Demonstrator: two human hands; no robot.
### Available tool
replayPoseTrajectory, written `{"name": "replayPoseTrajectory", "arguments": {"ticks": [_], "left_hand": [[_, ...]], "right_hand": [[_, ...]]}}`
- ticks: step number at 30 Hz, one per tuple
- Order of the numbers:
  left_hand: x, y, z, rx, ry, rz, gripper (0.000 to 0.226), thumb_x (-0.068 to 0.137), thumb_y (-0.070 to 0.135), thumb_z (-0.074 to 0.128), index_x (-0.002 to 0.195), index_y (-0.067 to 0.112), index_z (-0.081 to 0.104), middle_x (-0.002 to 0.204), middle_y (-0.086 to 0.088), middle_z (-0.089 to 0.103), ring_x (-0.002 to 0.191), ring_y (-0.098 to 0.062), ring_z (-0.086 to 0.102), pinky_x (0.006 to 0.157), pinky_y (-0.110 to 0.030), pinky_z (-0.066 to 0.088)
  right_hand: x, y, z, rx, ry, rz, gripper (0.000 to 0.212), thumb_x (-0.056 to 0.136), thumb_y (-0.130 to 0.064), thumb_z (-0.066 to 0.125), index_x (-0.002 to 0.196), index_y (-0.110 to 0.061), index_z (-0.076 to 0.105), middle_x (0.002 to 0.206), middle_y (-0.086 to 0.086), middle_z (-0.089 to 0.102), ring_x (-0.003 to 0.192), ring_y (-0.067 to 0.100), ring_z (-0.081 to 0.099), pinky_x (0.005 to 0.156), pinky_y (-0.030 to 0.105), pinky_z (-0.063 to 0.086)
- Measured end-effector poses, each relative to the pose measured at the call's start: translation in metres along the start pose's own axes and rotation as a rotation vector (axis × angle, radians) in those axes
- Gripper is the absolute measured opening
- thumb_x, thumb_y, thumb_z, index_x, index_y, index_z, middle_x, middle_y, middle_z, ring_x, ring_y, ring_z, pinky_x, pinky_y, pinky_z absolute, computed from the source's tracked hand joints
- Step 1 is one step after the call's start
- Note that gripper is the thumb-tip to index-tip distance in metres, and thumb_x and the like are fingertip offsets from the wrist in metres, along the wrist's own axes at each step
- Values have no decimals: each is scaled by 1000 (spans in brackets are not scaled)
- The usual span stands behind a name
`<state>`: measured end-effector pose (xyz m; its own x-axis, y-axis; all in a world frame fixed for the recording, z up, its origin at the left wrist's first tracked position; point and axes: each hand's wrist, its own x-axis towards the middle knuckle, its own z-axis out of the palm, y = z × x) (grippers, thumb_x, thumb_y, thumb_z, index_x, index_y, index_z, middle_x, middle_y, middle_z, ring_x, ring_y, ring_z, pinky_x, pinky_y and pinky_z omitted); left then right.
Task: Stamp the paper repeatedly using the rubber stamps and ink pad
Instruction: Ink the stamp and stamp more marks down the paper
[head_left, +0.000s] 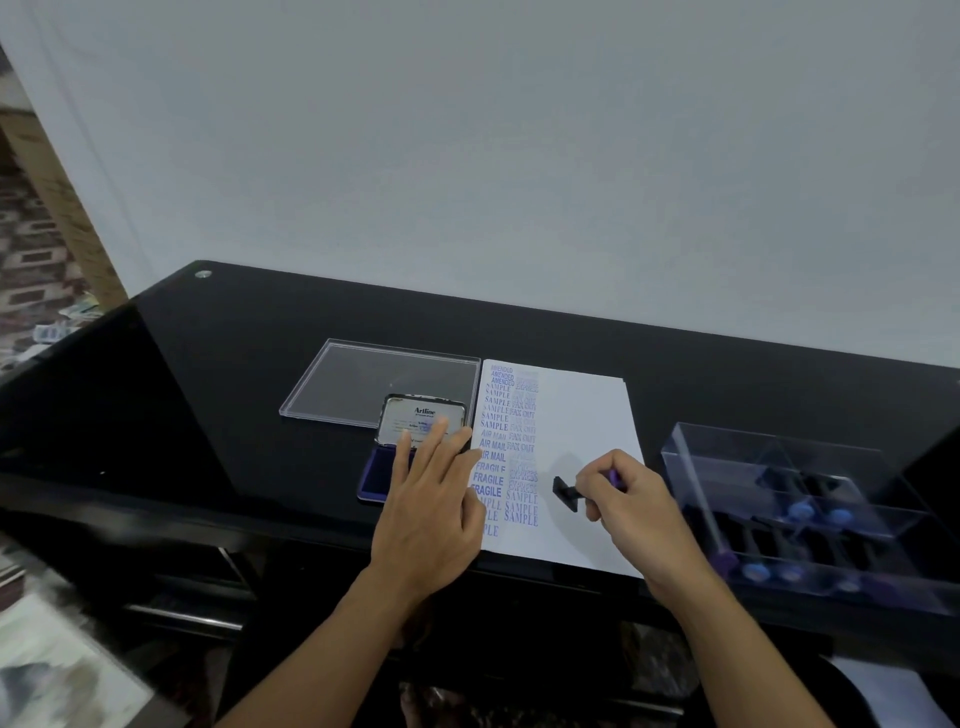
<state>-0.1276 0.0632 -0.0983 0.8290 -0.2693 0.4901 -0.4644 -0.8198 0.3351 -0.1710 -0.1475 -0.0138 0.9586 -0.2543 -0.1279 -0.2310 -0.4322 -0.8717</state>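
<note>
Right hand (631, 499) pinches the stamp (566, 492) by its handle, face tilted, over the paper (582, 410) right of two printed columns; left hand (431, 499), fingers spread, lies across the ink pad (376, 477) and paper edge; best to level the face and press squarely, without rocking.

The left hand (431, 499) covers part of the ink pad (371, 480) and the lowest words at the paper's (582, 415) left edge. The right hand (631, 499) hides most of the stamp's (565, 492) handle. At centre right the clear box (779, 467) is blurred. The lid's (410, 422) small print is unreadable.
</note>
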Motion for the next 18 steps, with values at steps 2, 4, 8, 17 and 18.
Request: {"name": "replayPoseTrajectory", "arguments": {"ticks": [2, 4, 8, 17, 18], "left_hand": [[0, -1, 0, 15, -4, 8, 39, 91, 28, 40, 124, 20, 59, 146, 5, 47, 150, -21, 27, 121, -57, 21], [0, -1, 0, 23, -9, 16, 40, 90, 28, 40, 124, 19, 59, 146, 5, 48, 149, -21, 28, 120, -58, 23], [0, 0, -1, 18, -12, 36, 42, 89, 30, 41, 124, 18, 61, 144, 3, 50, 149, -22, 31, 120, -58, 23], [0, 1, -2, 21, -27, 27, 45, 90, 36, 42, 126, 17, 62, 147, 3, 50, 149, -18, 30, 122, -55, 20], [0, 1, -2, 25, -24, 27, 45, 90, 36, 43, 126, 17, 62, 147, 4, 50, 149, -18, 29, 122, -54, 19]], "right_hand": [[-2, 0, -1, -3, -2, -8, 12, 94, -17, 57, 87, -11, 64, 79, 10, 64, 53, -1, 48, 62, 23, 41], [-5, 0, -2, -10, -4, -11, 11, 94, -17, 57, 87, -12, 64, 81, 10, 65, 55, -2, 49, 63, 22, 42], [-10, 0, -4, -25, -5, -34, 8, 94, -17, 58, 89, -17, 64, 85, 11, 65, 56, -4, 52, 59, 19, 39], [-13, 1, -22, -42, -1, -97, 12, 95, -18, 58, 86, -25, 63, 78, 3, 63, 65, 12, 54, 62, 24, 43], [-13, 2, -25, -38, 6, -102, 12, 95, -18, 58, 86, -25, 63, 77, 3, 63, 69, 16, 56, 63, 25, 44]]}}
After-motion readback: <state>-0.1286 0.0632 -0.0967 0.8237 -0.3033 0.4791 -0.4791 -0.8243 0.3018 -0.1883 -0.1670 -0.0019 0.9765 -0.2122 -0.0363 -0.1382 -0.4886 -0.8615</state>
